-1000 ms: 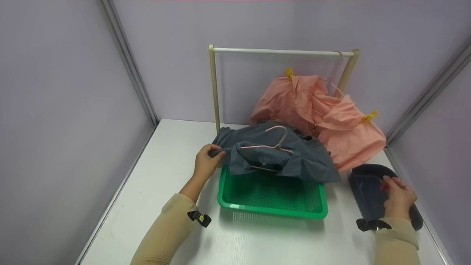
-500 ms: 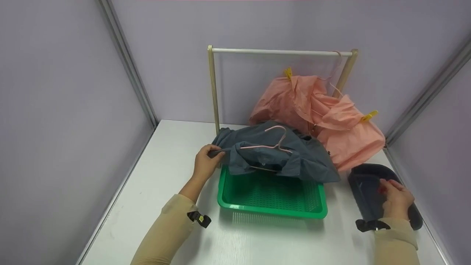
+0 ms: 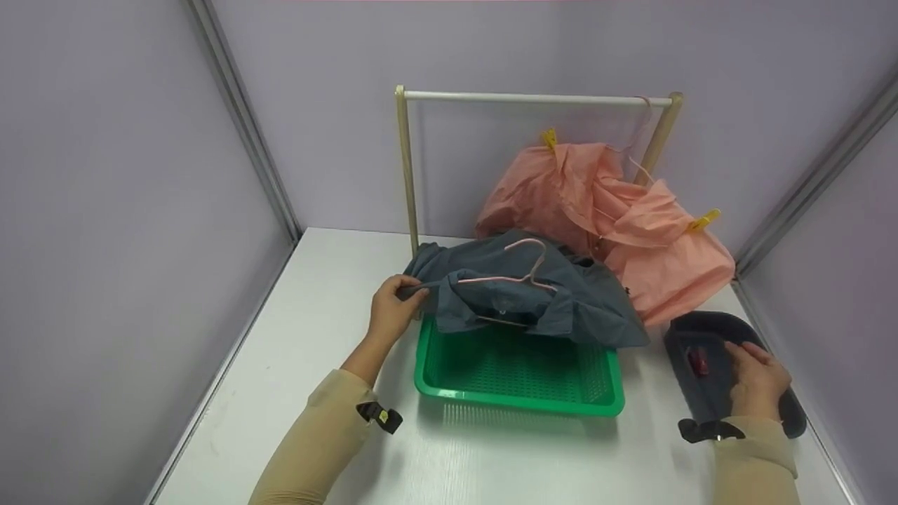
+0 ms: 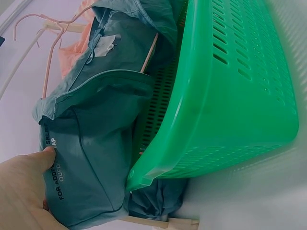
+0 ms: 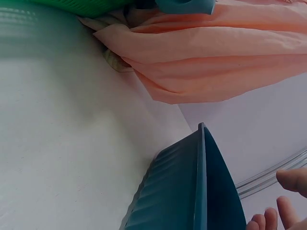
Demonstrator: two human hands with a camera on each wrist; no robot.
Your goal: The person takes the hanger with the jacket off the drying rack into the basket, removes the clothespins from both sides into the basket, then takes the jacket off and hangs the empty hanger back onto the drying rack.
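white table (image 3: 316,365) under us: our left hand (image 3: 393,312) pinches the grey shirt (image 3: 519,294), our right hand (image 3: 758,382) hovers spread over the dark tray (image 3: 684,330).

Grey-blue shirt (image 3: 523,294) on a pink hanger (image 3: 515,270) — crumpled, draped over the green basket's (image 3: 519,396) back rim, left edge pinched up. Small red clip (image 3: 698,361) lies loose inside the dark oval tray (image 3: 691,333) — right of the basket, on the table.
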